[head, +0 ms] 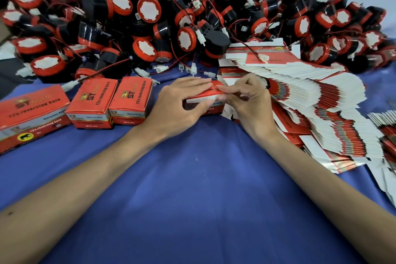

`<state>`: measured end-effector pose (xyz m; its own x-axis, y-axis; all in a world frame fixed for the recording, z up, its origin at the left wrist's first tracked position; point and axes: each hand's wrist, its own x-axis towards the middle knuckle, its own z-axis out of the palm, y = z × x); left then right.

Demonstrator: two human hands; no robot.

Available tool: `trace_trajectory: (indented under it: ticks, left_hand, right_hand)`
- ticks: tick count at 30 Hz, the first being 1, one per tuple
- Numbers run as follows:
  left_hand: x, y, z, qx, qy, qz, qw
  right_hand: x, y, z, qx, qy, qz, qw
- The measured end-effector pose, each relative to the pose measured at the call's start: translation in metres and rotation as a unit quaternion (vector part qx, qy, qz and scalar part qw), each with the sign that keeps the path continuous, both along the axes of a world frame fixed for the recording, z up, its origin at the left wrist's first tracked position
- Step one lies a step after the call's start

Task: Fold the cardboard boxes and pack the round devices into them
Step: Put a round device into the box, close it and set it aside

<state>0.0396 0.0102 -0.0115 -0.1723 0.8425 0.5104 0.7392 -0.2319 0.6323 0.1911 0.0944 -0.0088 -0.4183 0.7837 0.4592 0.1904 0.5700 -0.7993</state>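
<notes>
Head view, left hand (184,100) gripping red box (199,98), right hand (246,100) pinching its flap, blue cloth (192,178) beneath.

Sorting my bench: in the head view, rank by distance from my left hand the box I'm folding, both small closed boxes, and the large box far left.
1. The box being folded, under the left hand, touching it.
2. The nearer small closed box, just left of it.
3. The second small closed box, further left.
4. The large box, far left.
</notes>
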Motion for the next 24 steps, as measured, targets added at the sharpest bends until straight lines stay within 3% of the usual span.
trace_trajectory:
  ticks: [3, 8, 11, 15, 24]
  left_hand:
    - [0.000, 0.001, -0.002, -0.020, 0.048, -0.005, 0.999]
    - [-0.002, 0.002, -0.001, -0.029, 0.037, -0.016, 0.999]
    - [-0.002, 0.002, -0.002, -0.026, 0.038, -0.018, 0.999]
    - [0.000, 0.001, -0.004, -0.014, 0.067, 0.000, 0.998]
    - [0.002, -0.003, -0.005, 0.021, 0.175, 0.025, 0.984]
  right_hand:
    - [-0.001, -0.002, -0.001, -0.011, 0.011, 0.010, 1.000]
    - [-0.001, -0.007, -0.001, 0.005, 0.007, 0.022, 1.000]
    - [0.002, -0.010, -0.003, 0.096, -0.020, 0.022, 0.995]
    - [0.004, -0.014, -0.009, 0.260, -0.096, -0.006, 0.961]
    - [0.007, -0.013, -0.008, 0.338, -0.141, -0.030, 0.930]
